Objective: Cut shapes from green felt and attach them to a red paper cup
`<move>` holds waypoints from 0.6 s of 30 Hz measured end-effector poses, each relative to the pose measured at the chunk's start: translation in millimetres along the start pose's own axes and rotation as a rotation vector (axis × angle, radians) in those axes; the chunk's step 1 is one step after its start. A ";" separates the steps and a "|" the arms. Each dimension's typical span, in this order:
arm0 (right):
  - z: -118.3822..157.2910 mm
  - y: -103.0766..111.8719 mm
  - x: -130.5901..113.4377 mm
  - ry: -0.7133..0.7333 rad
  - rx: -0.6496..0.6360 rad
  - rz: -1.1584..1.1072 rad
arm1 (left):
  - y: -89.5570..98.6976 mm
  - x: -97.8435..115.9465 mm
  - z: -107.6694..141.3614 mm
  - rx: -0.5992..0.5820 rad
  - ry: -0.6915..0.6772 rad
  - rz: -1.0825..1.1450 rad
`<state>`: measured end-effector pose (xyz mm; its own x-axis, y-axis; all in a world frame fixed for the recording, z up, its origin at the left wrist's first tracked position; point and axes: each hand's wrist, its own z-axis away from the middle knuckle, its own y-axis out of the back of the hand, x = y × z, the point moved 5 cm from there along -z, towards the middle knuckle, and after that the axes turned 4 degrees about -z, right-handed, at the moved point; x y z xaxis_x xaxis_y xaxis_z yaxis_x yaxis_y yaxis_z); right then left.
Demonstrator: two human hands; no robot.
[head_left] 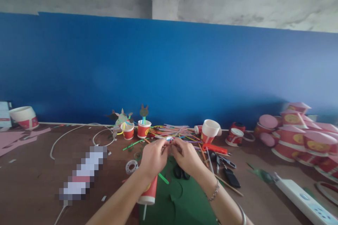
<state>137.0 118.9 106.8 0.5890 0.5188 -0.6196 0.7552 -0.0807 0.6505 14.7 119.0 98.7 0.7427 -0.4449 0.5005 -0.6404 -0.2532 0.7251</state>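
My left hand (154, 158) and my right hand (187, 156) meet fingertip to fingertip above the green paper (192, 202). Both are closed in a pinch on something small and pale; the fingers hide most of it, so its kind cannot be made out. A red paper cup (151, 190) lies tipped under my left wrist, a thin white straw sticking out at its base. Black scissor handles (181, 172) show below my right hand. Left of my left hand sits a tape roll (131, 166), and a green strip (163, 178) lies between the forearms.
Coloured sticks (174, 130) are heaped behind my hands. Paper cups with animal cutouts (144, 128) stand near the blue wall panel (169, 70). To the right are a white cup (210, 130), a red cutter (215, 148), keys (231, 177), stacked cups (290, 140) and a power strip (306, 197).
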 end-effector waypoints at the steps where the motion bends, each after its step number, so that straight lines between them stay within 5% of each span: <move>1: -0.1 -0.2 1.0 -0.011 0.014 -0.034 | 1.1 1.0 0.2 0.011 -0.017 -0.004; 6: -1.7 -4.2 8.7 -0.163 0.010 -0.422 | 7.4 7.4 3.0 0.093 -0.110 0.063; 10: -2.8 -4.5 4.0 -0.201 -0.025 -0.551 | 6.7 7.0 3.2 0.093 -0.021 0.307; 15: -1.7 -2.0 16.6 -0.120 -0.001 0.066 | 11.3 0.4 -2.2 0.144 0.227 0.898; 18: 2.3 -5.3 51.9 -0.268 -0.114 0.477 | 10.2 -7.7 -6.9 0.112 0.377 1.031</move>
<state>164.2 144.3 70.3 0.9218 0.2112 -0.3251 0.3597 -0.1529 0.9205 3.8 125.8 105.5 -0.1577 -0.2019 0.9666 -0.9871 0.0040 -0.1602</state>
